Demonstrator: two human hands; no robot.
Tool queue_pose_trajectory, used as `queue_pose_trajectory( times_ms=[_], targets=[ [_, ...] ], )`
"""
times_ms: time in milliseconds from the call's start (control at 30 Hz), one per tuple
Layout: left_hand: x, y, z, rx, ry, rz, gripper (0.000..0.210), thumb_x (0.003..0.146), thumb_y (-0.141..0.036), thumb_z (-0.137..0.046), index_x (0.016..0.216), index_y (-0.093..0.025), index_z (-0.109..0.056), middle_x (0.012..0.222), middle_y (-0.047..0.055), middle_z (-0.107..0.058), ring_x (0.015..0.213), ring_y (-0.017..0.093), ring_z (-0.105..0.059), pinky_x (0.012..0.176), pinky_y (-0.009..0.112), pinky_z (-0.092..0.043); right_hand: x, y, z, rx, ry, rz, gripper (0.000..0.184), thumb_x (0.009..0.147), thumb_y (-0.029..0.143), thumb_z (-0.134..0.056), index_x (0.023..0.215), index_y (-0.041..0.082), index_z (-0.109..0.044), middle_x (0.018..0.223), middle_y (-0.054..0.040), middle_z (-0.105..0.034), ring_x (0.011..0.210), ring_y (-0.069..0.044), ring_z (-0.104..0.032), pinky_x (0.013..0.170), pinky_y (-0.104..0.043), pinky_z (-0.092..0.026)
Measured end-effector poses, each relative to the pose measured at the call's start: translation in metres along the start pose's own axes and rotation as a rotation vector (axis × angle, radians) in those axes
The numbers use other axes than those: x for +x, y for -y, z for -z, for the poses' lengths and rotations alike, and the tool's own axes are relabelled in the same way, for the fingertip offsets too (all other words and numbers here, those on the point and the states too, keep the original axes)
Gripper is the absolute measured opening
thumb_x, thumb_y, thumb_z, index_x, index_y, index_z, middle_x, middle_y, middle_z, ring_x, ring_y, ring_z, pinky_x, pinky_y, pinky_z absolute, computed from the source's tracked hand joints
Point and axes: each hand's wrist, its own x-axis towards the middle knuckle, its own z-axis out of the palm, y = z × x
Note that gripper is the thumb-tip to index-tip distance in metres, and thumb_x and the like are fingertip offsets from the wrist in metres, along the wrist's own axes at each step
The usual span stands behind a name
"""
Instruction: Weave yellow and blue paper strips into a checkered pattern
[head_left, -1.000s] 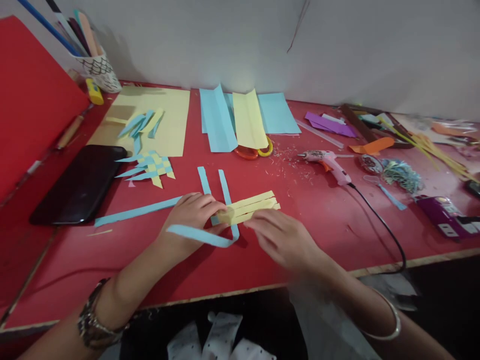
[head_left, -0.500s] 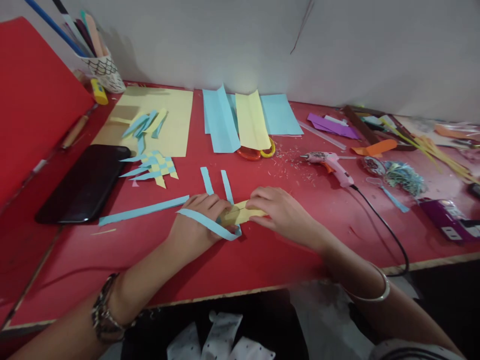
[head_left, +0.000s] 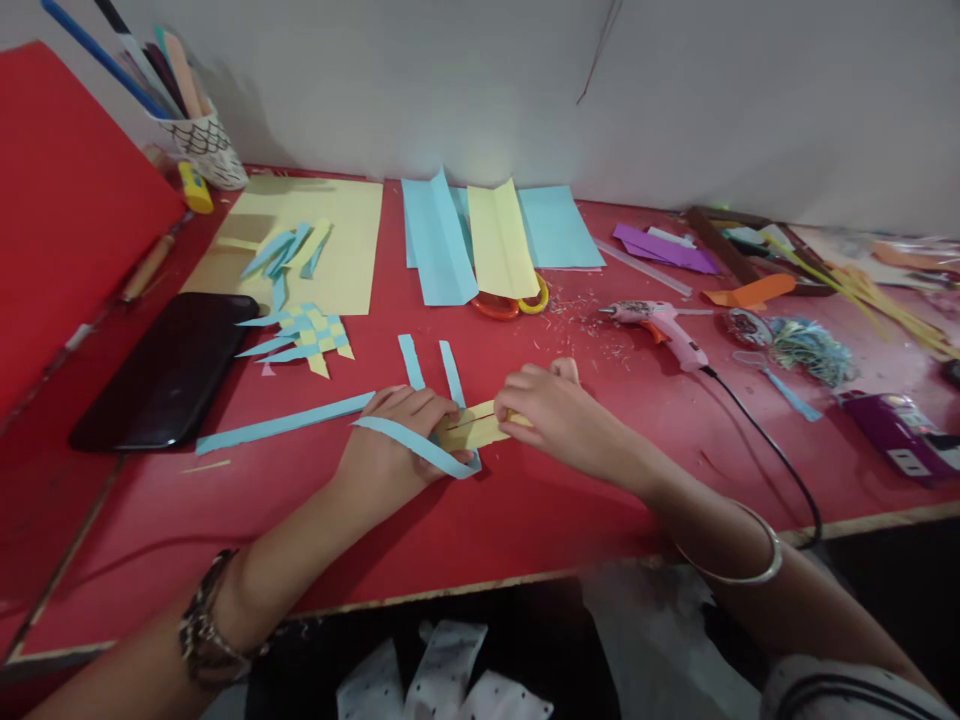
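Observation:
Low over the red tabletop, my left hand (head_left: 397,430) is closed on the left part of some yellow paper strips (head_left: 474,428) and blue paper strips (head_left: 452,375). One blue strip loops back across that hand. My right hand (head_left: 544,415) pinches the right end of the yellow strips, its fingertips curled over them. A dark gap shows between two yellow strips. A loose blue paper strip (head_left: 285,422) reaches leftward from the left hand. Beyond it lies a woven blue and yellow paper piece (head_left: 311,332) with pointed ends.
A black phone (head_left: 165,370) lies at left. Folded paper sheets (head_left: 499,240) partly cover scissors (head_left: 534,296) at the back. A pink glue gun (head_left: 660,328) with a cord, a purple power box (head_left: 904,435) and a tassel (head_left: 810,352) are at right.
My right hand's fingers have curled tighter around the yellow strips' right end, and more yellow shows between the hands. My left hand stays almost in place.

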Motion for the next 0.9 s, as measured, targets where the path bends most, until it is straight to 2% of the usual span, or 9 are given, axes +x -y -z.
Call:
queue_pose_trajectory(
  times_ms=[167, 300, 400, 567, 633, 700, 800, 900],
  targets=[
    [-0.001, 0.001, -0.001, -0.026, 0.003, -0.01, 0.024, 0.07, -0.04, -0.063, 0.08, -0.019, -0.058, 0.073, 0.002, -0.061, 0.07, 0.02, -0.056, 0.069, 0.032, -0.04, 0.0, -0.005, 0.002, 0.199, -0.015, -0.032, 0.009, 0.081, 0.012, -0.046, 0.083, 0.017, -0.053, 0.07, 0.0017, -0.059, 0.068, -0.013, -0.051, 0.074, -0.033, -0.022],
    [-0.001, 0.002, -0.001, -0.041, 0.004, -0.009, 0.024, 0.07, -0.04, -0.062, 0.08, -0.02, -0.057, 0.075, 0.002, -0.061, 0.071, 0.02, -0.056, 0.07, 0.032, -0.04, -0.001, -0.012, 0.003, 0.348, -0.046, -0.02, 0.011, 0.084, 0.022, -0.044, 0.085, 0.019, -0.055, 0.07, 0.002, -0.059, 0.066, -0.012, -0.052, 0.079, -0.034, -0.024],
    [-0.001, 0.002, -0.001, -0.063, 0.017, -0.005, 0.023, 0.07, -0.039, -0.063, 0.081, -0.019, -0.056, 0.076, 0.003, -0.062, 0.071, 0.02, -0.056, 0.07, 0.032, -0.04, -0.002, -0.016, 0.003, 0.375, -0.058, -0.023, 0.013, 0.085, 0.027, -0.044, 0.086, 0.02, -0.055, 0.067, 0.0034, -0.058, 0.063, -0.011, -0.051, 0.08, -0.033, -0.025],
    [0.0, 0.002, -0.002, -0.08, 0.004, 0.006, 0.024, 0.069, -0.039, -0.064, 0.079, -0.019, -0.057, 0.076, 0.003, -0.063, 0.071, 0.02, -0.056, 0.07, 0.033, -0.04, -0.007, -0.02, 0.008, 0.378, 0.09, -0.029, 0.016, 0.081, 0.031, -0.049, 0.088, 0.02, -0.058, 0.063, 0.0045, -0.057, 0.058, -0.009, -0.048, 0.075, -0.029, -0.028],
    [0.0, 0.001, -0.002, -0.077, -0.003, 0.016, 0.023, 0.068, -0.038, -0.064, 0.08, -0.019, -0.058, 0.075, 0.002, -0.063, 0.071, 0.02, -0.057, 0.069, 0.032, -0.04, -0.008, -0.023, 0.01, 0.365, 0.173, -0.041, 0.016, 0.08, 0.031, -0.051, 0.086, 0.02, -0.06, 0.064, 0.0035, -0.059, 0.06, -0.01, -0.048, 0.071, -0.028, -0.028],
    [0.0, 0.002, -0.003, -0.075, -0.007, 0.015, 0.023, 0.068, -0.038, -0.064, 0.079, -0.019, -0.058, 0.075, 0.002, -0.063, 0.07, 0.02, -0.057, 0.069, 0.032, -0.04, -0.008, -0.026, 0.011, 0.352, 0.2, -0.028, 0.014, 0.08, 0.028, -0.051, 0.081, 0.019, -0.061, 0.067, 0.0026, -0.061, 0.062, -0.011, -0.049, 0.072, -0.029, -0.027],
    [0.0, 0.002, -0.004, -0.072, -0.029, -0.015, 0.025, 0.069, -0.04, -0.063, 0.081, -0.019, -0.058, 0.076, 0.003, -0.064, 0.071, 0.02, -0.057, 0.068, 0.032, -0.041, -0.007, -0.029, 0.011, 0.338, 0.1, -0.014, 0.015, 0.08, 0.026, -0.05, 0.073, 0.017, -0.059, 0.07, 0.002, -0.06, 0.065, -0.011, -0.05, 0.074, -0.03, -0.025],
    [0.0, 0.003, -0.004, -0.066, -0.051, -0.03, 0.025, 0.07, -0.04, -0.062, 0.081, -0.018, -0.058, 0.075, 0.003, -0.064, 0.07, 0.02, -0.057, 0.067, 0.032, -0.041, -0.004, -0.029, 0.01, 0.35, -0.002, -0.08, 0.022, 0.081, 0.028, -0.048, 0.065, 0.016, -0.055, 0.06, 0.0035, -0.052, 0.059, -0.009, -0.046, 0.07, -0.029, -0.026]
  ],
)
